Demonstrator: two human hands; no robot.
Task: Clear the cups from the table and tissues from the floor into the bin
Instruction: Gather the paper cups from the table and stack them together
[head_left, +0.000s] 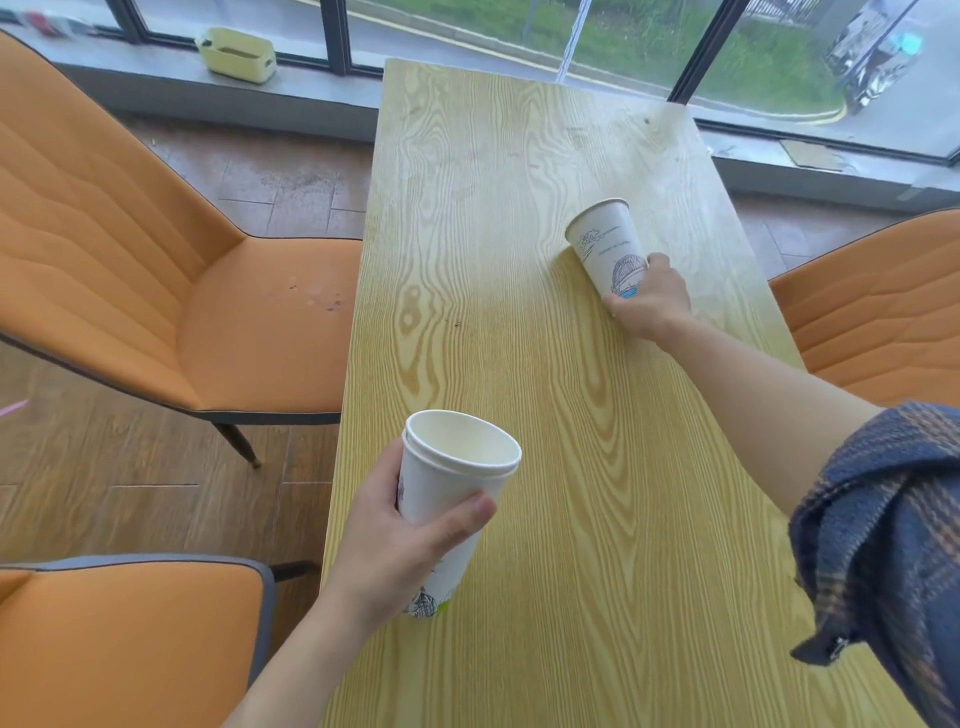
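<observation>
Wood-grain table (467, 218), pale and long, runs toward a wall of windows (457, 21); orange chairs (156, 270) stand on both sides on brown plank flooring (119, 467). A yellow basket (236, 54) sits on the sill. The left hand (400, 545) is wrapped around stacked paper cups (447, 499) (two rims show) at the near left edge. Farther right, the right hand (649, 301) has its fingers closed on the base of a tilted paper cup (608, 244).
</observation>
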